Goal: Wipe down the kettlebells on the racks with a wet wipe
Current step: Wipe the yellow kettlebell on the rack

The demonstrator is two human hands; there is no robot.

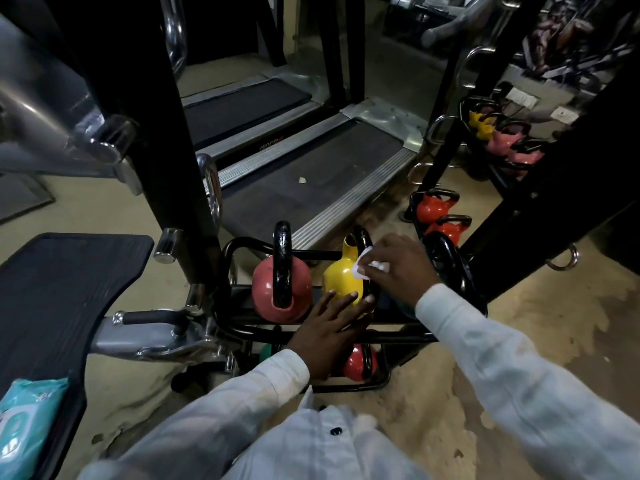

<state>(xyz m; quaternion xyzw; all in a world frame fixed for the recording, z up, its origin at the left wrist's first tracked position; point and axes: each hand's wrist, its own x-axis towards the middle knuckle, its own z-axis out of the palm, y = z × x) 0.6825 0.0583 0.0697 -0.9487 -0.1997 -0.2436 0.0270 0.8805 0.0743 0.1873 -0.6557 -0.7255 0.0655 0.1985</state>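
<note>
A yellow kettlebell (341, 275) with a black handle sits on the top tier of a black tube rack (239, 327), to the right of a pink kettlebell (266, 289). My right hand (394, 265) holds a crumpled white wet wipe (363, 265) against the yellow kettlebell's upper right side. My left hand (329, 330) rests on the kettlebell's near face with its fingers straight. A black kettlebell (446, 261) stands right of the yellow one, partly hidden by my right arm. A red kettlebell (358, 363) sits on the lower tier.
A pack of wet wipes (24, 420) lies on a black bench pad (59, 296) at lower left. Two treadmills (304, 168) stand behind the rack. Red kettlebells (436, 209) and a second rack with yellow and pink ones (498, 140) stand at right.
</note>
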